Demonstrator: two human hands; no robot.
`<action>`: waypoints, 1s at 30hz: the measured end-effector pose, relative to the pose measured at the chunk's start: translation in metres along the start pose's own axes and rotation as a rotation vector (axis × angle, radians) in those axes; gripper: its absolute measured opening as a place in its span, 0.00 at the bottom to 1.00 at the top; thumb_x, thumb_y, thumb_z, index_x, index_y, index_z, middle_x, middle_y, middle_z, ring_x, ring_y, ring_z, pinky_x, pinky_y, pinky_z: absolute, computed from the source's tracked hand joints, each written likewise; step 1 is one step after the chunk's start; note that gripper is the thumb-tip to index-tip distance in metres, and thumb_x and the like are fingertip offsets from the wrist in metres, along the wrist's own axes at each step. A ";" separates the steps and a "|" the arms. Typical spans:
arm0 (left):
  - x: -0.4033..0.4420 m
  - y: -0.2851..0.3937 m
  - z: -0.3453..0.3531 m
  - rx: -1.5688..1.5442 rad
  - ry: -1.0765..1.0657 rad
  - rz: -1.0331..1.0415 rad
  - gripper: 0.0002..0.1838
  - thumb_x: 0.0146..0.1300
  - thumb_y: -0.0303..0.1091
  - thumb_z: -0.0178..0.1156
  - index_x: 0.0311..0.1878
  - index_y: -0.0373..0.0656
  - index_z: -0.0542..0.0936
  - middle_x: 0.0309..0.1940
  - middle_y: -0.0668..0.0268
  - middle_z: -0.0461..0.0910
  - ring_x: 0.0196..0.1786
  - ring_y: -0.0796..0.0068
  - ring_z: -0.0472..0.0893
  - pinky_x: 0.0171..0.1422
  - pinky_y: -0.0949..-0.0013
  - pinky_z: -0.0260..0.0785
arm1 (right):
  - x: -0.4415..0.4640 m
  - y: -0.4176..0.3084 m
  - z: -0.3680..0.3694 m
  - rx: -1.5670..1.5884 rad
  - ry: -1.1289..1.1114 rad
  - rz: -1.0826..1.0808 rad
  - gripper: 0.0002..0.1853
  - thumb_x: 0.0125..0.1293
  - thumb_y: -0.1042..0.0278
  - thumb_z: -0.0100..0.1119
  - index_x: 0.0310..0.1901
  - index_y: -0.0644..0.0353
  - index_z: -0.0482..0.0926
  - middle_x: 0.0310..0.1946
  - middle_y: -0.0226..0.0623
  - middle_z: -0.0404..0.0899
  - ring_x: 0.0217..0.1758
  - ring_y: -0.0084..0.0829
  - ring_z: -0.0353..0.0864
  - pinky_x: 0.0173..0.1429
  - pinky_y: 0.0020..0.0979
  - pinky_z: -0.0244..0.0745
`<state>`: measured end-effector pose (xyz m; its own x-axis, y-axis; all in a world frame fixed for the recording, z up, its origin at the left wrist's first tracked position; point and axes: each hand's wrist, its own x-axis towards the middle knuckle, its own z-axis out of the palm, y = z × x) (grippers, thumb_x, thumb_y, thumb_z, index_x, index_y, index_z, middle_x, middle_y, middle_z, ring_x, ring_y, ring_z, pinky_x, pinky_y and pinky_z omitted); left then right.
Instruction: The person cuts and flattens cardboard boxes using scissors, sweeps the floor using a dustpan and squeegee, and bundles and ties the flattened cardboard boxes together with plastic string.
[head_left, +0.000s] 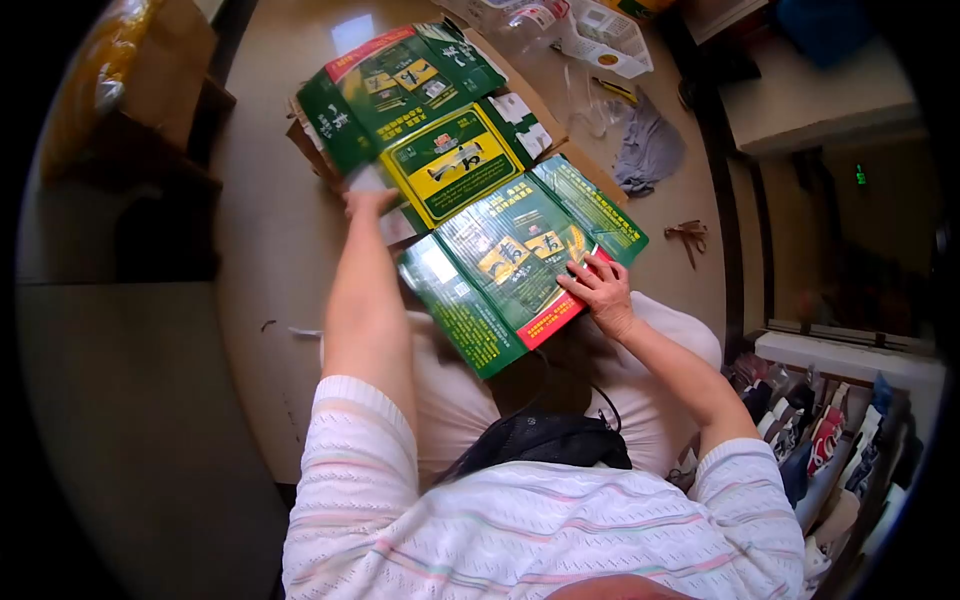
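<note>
An unfolded green cardboard box point(510, 240) with yellow and red printed panels lies spread out in front of me, its near end over my lap. My right hand point(600, 290) rests on the red-edged near panel, fingers spread over the print. At the left side of the cardboard is my left hand point(372, 198), beside a pale flap; its fingers are blurred, and what they touch cannot be made out. Brown cardboard point(585, 172) shows under the green sheet.
Beyond the cardboard are a white plastic basket point(607, 40), a clear bottle point(535, 18), a yellow cutter point(614, 90) and a grey cloth point(648, 145). Brown strips point(687, 235) lie on the floor at right. A shoe rack point(840, 440) stands lower right, a brown carton point(165, 75) upper left.
</note>
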<state>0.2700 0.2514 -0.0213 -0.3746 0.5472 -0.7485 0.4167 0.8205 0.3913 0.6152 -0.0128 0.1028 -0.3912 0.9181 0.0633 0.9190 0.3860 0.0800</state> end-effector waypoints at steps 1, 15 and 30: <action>0.012 -0.007 0.010 -0.024 0.010 0.036 0.70 0.23 0.55 0.76 0.67 0.35 0.44 0.65 0.50 0.55 0.66 0.57 0.60 0.68 0.64 0.57 | -0.003 0.002 0.005 -0.003 -0.009 0.011 0.20 0.56 0.65 0.48 0.50 0.33 0.75 0.52 0.21 0.73 0.56 0.30 0.68 0.57 0.38 0.56; -0.010 -0.010 0.018 -0.060 0.108 -0.089 0.75 0.18 0.63 0.74 0.66 0.30 0.43 0.65 0.48 0.55 0.66 0.58 0.61 0.67 0.64 0.57 | 0.002 0.006 0.056 0.200 -0.400 0.299 0.29 0.51 0.67 0.54 0.58 0.36 0.67 0.66 0.35 0.53 0.66 0.41 0.53 0.60 0.56 0.51; -0.084 0.025 0.036 0.608 0.529 0.726 0.51 0.40 0.56 0.68 0.65 0.49 0.54 0.65 0.56 0.54 0.67 0.49 0.51 0.60 0.39 0.53 | 0.063 -0.009 0.058 0.320 -0.639 0.580 0.51 0.41 0.45 0.70 0.66 0.25 0.47 0.71 0.38 0.31 0.71 0.56 0.32 0.60 0.69 0.51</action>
<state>0.3418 0.2200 0.0322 -0.1218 0.9906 -0.0627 0.9691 0.1323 0.2080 0.5854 0.0464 0.0481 0.1495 0.8137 -0.5617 0.9697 -0.2315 -0.0774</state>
